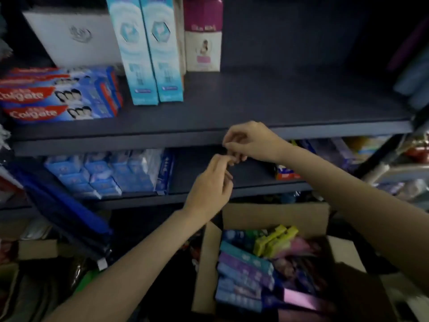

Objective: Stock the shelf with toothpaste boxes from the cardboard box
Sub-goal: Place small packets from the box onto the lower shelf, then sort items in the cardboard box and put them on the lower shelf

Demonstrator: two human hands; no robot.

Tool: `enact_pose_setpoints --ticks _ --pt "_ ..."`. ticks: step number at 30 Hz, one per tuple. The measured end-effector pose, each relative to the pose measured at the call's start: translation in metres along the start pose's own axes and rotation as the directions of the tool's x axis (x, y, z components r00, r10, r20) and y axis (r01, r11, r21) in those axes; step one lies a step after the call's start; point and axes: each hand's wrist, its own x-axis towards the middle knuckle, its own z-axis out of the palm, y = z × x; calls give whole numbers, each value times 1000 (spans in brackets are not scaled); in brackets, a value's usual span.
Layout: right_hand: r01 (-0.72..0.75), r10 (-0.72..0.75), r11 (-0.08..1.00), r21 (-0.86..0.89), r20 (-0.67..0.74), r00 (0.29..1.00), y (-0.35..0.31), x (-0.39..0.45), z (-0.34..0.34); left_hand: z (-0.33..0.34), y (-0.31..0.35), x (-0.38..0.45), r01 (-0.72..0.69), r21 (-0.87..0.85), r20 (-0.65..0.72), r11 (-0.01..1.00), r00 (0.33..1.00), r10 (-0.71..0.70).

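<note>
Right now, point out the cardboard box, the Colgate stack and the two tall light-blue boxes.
cardboard box (274, 214): head view, its far flap.
Colgate stack (58, 96): head view, top pack's face.
tall light-blue boxes (148, 49): head view, where the two fronts meet.

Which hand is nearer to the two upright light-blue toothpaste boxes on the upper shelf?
Left. The left hand sits below and slightly right of the light-blue toothpaste boxes, in front of the lower shelf. The right hand is higher, at the upper shelf edge, but farther right.
</note>
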Motion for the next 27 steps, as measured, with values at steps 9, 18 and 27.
enact_pose_setpoints --ticks 9,18,27 --pt "-453 530 848 -276 391 753 198 -110 136 139 -53 -62 318 153 578 936 739 -346" --pt "-266 551 813 -518 537 638 279 -148 198 201 -80 -81 351 276 655 895 613 -442" --pt "-78 633 692 -718 551 543 334 -197 276 274 -79 -109 303 290 759 908 505 -411"
